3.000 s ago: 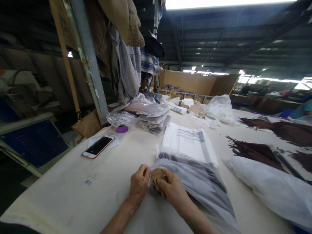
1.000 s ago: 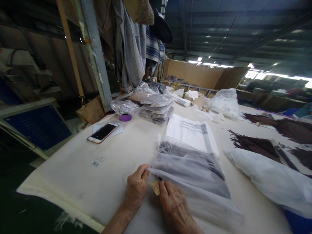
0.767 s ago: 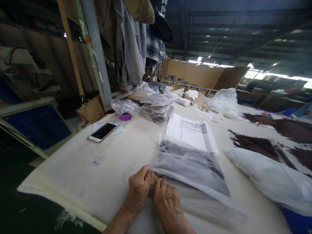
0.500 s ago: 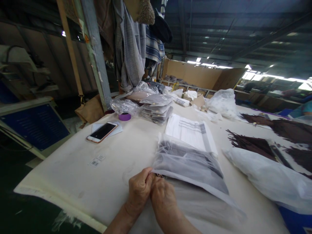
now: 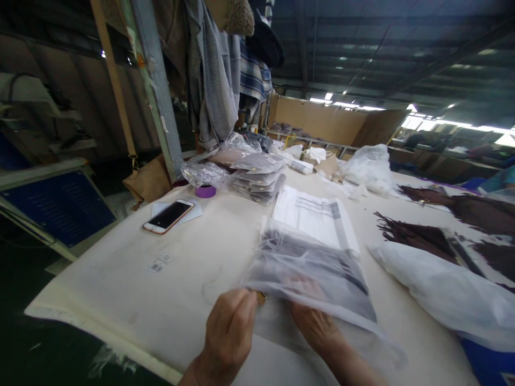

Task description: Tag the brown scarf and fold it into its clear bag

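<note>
A translucent plastic bag [image 5: 277, 292] lies in front of me with a folded grey cloth [image 5: 309, 257] inside it. My left hand [image 5: 230, 335] is closed in a pinch at the left corner of the bag's mouth. A small yellowish-brown piece [image 5: 261, 297], too small to name, shows beside those fingertips. My right hand [image 5: 316, 324] reaches under the upper film at the mouth, its fingers stretched out and blurred through the plastic. Beyond the bag, partly under its far end, lies a white printed sheet or bag with dark stripes [image 5: 311, 212].
A phone [image 5: 169, 216], a purple tape roll [image 5: 205, 191] and barcode stickers [image 5: 160, 262] lie on the left of the table [image 5: 120, 300]. Packed bags [image 5: 259, 177] are stacked behind. At right are dark fringed cloths [image 5: 422, 238] and a filled white plastic bag [image 5: 446, 292].
My hands were together at the bag's left corner. The right hand has moved right and in under the film, lifting it. My left hand has stayed near the corner.
</note>
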A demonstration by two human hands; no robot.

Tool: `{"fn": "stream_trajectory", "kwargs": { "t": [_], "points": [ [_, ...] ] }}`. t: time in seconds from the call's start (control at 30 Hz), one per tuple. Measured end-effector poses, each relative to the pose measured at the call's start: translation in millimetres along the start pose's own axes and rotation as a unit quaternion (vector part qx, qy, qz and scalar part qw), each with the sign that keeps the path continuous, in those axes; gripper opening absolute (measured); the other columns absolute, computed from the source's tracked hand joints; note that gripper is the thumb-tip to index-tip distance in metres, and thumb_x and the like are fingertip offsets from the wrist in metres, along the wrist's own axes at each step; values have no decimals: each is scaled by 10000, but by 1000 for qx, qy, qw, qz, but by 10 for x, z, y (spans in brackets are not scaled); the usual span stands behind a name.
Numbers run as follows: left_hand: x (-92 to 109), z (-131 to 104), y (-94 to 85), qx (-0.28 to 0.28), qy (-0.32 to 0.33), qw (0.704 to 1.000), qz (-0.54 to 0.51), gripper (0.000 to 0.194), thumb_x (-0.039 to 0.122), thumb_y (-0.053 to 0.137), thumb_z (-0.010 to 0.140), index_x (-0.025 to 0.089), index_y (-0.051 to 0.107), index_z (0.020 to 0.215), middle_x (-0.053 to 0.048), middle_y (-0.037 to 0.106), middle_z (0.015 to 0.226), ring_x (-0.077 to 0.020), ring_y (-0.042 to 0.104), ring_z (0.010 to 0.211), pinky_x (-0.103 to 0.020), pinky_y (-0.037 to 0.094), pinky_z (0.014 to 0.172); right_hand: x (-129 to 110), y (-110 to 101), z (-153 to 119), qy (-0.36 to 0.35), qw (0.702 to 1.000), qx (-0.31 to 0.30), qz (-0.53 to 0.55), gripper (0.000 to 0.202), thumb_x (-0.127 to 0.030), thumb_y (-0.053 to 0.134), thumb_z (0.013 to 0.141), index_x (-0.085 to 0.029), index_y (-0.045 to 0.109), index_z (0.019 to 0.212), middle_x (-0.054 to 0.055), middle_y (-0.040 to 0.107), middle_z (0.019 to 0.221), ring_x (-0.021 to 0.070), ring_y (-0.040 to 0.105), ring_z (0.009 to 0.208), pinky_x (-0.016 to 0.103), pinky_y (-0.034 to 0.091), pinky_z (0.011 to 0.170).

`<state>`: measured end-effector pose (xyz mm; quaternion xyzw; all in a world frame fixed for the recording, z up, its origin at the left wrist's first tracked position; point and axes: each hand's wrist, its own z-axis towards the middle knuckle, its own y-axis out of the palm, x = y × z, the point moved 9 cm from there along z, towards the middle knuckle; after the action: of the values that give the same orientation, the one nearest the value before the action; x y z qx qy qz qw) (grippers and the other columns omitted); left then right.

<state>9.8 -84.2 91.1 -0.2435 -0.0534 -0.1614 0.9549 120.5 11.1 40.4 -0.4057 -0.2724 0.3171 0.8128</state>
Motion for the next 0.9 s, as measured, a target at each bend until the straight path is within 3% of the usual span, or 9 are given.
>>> {"fn": "stream_trajectory", "kwargs": {
  "t": [0.1, 0.2, 0.3, 0.43, 0.5, 0.7, 0.9],
  "points": [
    [138, -92, 347, -169, 23, 985, -13, 263, -11, 437, 808, 96, 575, 1006, -106, 638, 872, -184, 606, 810, -284, 527, 751, 17, 76, 33, -35, 999, -1, 7, 419, -1, 370, 746, -180, 599, 1047, 86, 667, 893, 219, 604, 812, 352, 492, 736],
    [-48, -282, 755, -357, -78, 929, 60, 383, -68, 368, 759, 94, 605, 1013, -136, 663, 910, -232, 633, 821, -362, 536, 768, 95, 129, 118, -47, 998, -14, 25, 300, -34, 425, 765, -142, 623, 962, 88, 659, 820, 204, 592, 708, 324, 501, 648],
    [-134, -347, 947, -446, -147, 881, 55, 421, -69, 332, 751, 107, 630, 989, -149, 669, 935, -262, 639, 874, -406, 517, 808, 196, 141, 211, -32, 998, -36, 42, 226, -75, 434, 803, -155, 626, 892, 72, 641, 772, 197, 568, 653, 319, 488, 590],
    [-112, -234, 1028, -427, -181, 886, 21, 485, -47, 283, 748, 101, 604, 1080, -195, 639, 1052, -300, 599, 1006, -460, 462, 887, 240, 107, 278, -23, 995, -67, 67, 198, -90, 434, 822, -170, 613, 850, 52, 624, 788, 174, 559, 694, 297, 482, 656],
    [-140, -263, 1087, -409, -211, 888, 4, 497, -37, 281, 728, 96, 609, 1077, -209, 645, 1030, -317, 607, 980, -485, 461, 867, 241, 87, 290, -19, 994, -78, 73, 197, -83, 437, 814, -166, 610, 859, 49, 618, 787, 172, 553, 705, 299, 479, 683],
    [-296, -406, 1259, -325, -290, 893, -110, 340, 132, 463, 729, 174, 651, 1009, -152, 658, 1060, -355, 533, 1109, -546, 367, 976, 260, 44, 307, -7, 992, -82, 91, 193, -82, 437, 811, -160, 608, 853, 62, 630, 834, 189, 566, 743, 309, 483, 673],
    [-514, -299, 1213, -216, -394, 853, -264, 303, 98, 543, 628, 175, 700, 874, -143, 645, 1113, -364, 497, 1162, -503, 283, 1061, 338, -20, 294, 14, 993, -47, 108, 200, -106, 457, 800, -143, 612, 921, 82, 643, 862, 193, 578, 757, 320, 500, 700]
  ]
}}
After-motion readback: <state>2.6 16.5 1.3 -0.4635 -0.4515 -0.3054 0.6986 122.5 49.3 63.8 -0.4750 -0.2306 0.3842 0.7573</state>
